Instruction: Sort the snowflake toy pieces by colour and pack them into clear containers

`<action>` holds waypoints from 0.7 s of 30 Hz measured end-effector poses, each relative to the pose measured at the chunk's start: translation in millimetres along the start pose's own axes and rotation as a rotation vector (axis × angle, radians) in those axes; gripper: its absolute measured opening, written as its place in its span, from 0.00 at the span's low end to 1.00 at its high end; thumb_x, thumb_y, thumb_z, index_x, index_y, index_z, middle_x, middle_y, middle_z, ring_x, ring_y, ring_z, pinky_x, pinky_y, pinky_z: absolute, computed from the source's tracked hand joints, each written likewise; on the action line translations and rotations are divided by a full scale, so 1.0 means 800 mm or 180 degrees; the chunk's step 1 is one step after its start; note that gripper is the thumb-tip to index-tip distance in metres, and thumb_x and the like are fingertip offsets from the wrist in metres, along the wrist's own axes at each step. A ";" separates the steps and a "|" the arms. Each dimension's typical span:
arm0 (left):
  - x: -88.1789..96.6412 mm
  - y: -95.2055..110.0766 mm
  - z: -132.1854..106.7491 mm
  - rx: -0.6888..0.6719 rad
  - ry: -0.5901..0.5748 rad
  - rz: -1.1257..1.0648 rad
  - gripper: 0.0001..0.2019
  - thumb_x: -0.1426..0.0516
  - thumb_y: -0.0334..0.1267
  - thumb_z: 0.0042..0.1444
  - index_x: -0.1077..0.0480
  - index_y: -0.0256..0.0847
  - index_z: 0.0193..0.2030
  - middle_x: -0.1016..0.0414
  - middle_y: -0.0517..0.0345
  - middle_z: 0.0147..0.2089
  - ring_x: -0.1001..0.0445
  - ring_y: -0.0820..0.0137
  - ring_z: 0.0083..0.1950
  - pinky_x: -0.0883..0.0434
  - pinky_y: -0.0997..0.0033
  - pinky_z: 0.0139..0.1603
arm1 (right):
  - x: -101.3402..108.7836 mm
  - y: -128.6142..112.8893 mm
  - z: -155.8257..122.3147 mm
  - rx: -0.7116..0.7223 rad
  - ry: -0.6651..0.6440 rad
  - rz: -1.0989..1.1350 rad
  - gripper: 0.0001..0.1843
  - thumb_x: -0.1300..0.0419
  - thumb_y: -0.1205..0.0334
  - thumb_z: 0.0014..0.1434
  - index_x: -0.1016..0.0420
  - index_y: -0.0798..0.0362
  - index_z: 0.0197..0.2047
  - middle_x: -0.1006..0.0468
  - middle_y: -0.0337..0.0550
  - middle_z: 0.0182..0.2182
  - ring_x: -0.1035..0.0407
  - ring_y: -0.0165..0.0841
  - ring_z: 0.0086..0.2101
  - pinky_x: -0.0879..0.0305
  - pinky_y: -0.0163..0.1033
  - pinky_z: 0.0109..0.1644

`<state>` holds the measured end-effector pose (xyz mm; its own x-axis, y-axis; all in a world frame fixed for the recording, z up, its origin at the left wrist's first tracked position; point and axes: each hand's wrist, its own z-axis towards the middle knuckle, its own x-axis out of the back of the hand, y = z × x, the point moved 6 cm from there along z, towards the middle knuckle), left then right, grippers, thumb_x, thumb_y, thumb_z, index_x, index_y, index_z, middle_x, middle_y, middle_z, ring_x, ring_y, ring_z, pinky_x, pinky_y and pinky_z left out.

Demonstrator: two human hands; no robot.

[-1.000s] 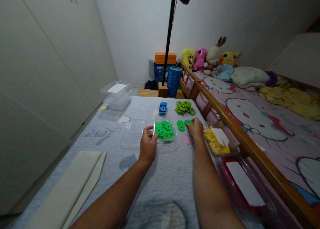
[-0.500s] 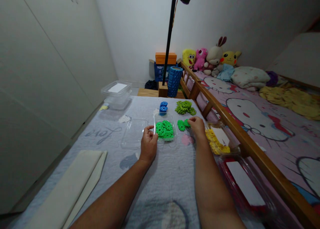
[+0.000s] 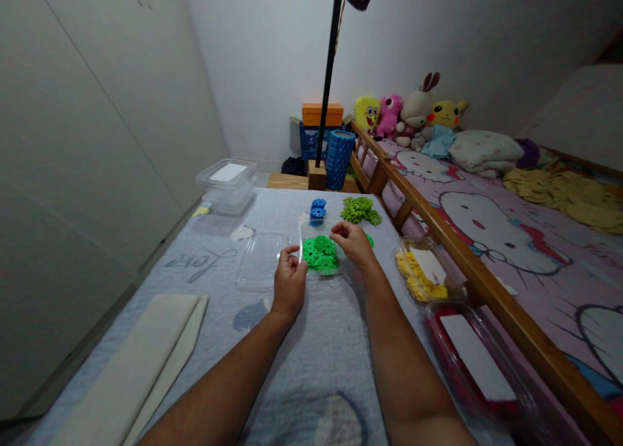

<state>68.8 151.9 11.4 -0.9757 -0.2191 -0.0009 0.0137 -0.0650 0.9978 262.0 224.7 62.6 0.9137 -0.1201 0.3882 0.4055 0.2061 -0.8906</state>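
A clear plastic box [image 3: 342, 261] holds a heap of bright green notched plastic discs [image 3: 319, 254]. My left hand [image 3: 290, 282] is closed at the box's left wall, with the thumb near the front corner and the fingers curled. My right hand [image 3: 354, 243] is over the box's right rim, its thumb and fingertips pinched at a green disc close to the heap; the fingers partly hide it. Just beyond that hand, the edge of another green disc [image 3: 370, 240] shows on the cloth. Flat to the left of the box lies a clear lid [image 3: 263, 261].
Blue discs [image 3: 318, 210] and a lime-green pile [image 3: 359, 210] lie behind the box. Boxes of yellow pieces [image 3: 421, 274] and red pieces [image 3: 474, 355] stand along the wooden bed rail [image 3: 438, 238]. Stacked clear boxes [image 3: 228, 185] are at back left, a folded whitish sheet [image 3: 141, 361] at front left.
My right hand has moved left from the loose green discs on the cloth to the box's right rim. My left hand has stayed at the box.
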 end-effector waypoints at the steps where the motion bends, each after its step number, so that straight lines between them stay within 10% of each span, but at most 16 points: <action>1: 0.000 0.000 0.000 0.0005 -0.0010 -0.0022 0.17 0.43 0.38 0.56 0.35 0.42 0.52 0.39 0.69 0.26 0.39 0.74 0.24 0.41 0.76 0.28 | 0.007 0.004 0.002 -0.0006 0.0175 -0.0141 0.08 0.39 0.59 0.50 0.24 0.52 0.34 0.22 0.38 0.29 0.29 0.32 0.31 0.35 0.36 0.38; 9: -0.001 0.000 -0.001 0.0025 -0.0061 -0.0106 0.17 0.43 0.38 0.56 0.35 0.43 0.53 0.38 0.69 0.27 0.39 0.74 0.24 0.41 0.76 0.28 | 0.084 0.062 -0.010 -0.0719 0.1118 -0.2136 0.16 0.45 0.68 0.57 0.20 0.56 0.45 0.19 0.53 0.44 0.28 0.41 0.47 0.37 0.42 0.55; 21: -0.001 -0.001 0.001 0.0016 -0.0062 -0.0082 0.17 0.43 0.39 0.56 0.35 0.42 0.53 0.39 0.69 0.27 0.39 0.74 0.25 0.42 0.75 0.29 | 0.087 0.087 -0.021 -0.1112 0.1005 -0.2596 0.14 0.38 0.61 0.57 0.19 0.55 0.46 0.20 0.55 0.44 0.28 0.42 0.46 0.37 0.39 0.48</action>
<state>69.4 152.5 11.1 -0.9798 -0.1984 -0.0253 -0.0125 -0.0655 0.9978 353.8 214.6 23.6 0.2809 -0.3672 0.8867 0.8391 -0.3545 -0.4126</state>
